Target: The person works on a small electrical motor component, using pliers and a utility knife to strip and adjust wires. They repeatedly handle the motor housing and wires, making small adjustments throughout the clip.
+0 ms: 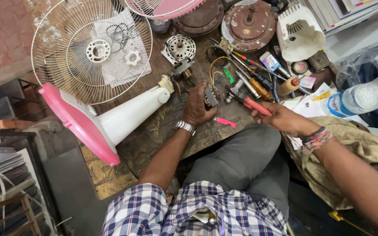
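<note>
Right hand (281, 117) grasping red-handled tool (251, 103) | left hand (197, 106) gripping motor (211, 96), just beside tool tip

Glossy pink-white plastic is seen on fan stand (110, 120); worn rough wood on workbench (162, 131); rusty metal on motor housing (248, 24).

Fan stand (130, 114): white column on a pink base (77, 124). Wire fan guard (90, 50): white. Tool handle (257, 106) held in the right hand (281, 118): red. Small clip (225, 122) on the dark brown workbench (162, 126): pink. Motor housing (250, 26): rusty brown. Shirt (189, 212): blue, white and dark plaid. Trousers (241, 159): grey. Wristwatch (185, 127) on the left hand (197, 107): silver.
</note>
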